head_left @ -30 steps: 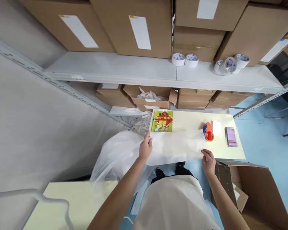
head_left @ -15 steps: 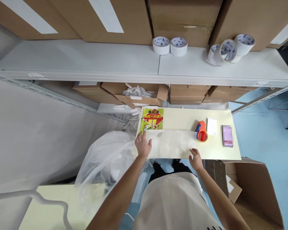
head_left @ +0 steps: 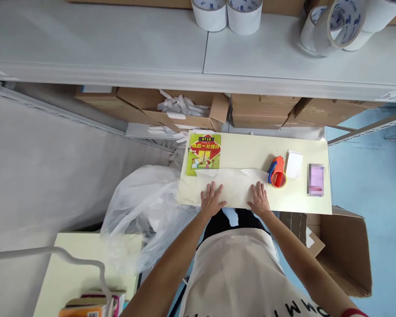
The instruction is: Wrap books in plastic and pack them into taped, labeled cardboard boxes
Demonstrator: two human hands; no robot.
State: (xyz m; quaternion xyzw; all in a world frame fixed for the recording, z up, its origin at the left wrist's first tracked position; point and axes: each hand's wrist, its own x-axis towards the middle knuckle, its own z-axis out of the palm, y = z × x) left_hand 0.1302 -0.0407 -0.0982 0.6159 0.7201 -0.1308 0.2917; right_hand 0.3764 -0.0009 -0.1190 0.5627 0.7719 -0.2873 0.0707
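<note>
A thin white sheet (head_left: 236,187), paper or plastic film, lies along the near edge of the pale yellow board (head_left: 297,200). My left hand (head_left: 212,200) rests flat on the left part of this sheet, fingers spread. On its right part lies my right hand (head_left: 259,199), also with fingers stretched out. Beyond the sheet's far left corner is a green and red picture book (head_left: 203,152), its lower edge touching or partly under the sheet. An orange and blue tape dispenser (head_left: 277,171) sits just past my right hand.
A white card or box (head_left: 294,164) and a blurred purple item (head_left: 316,180) lie on the right. A clear plastic bag (head_left: 141,207) hangs at the left. An open carton (head_left: 346,255) stands below right. Tape rolls (head_left: 244,20) stand on the shelf; books (head_left: 86,306) lie lower left.
My left hand has moved right, from the sheet's left end onto it. My right hand has shifted slightly left and flattened on the sheet. The camera view has tilted, showing books at lower left.
</note>
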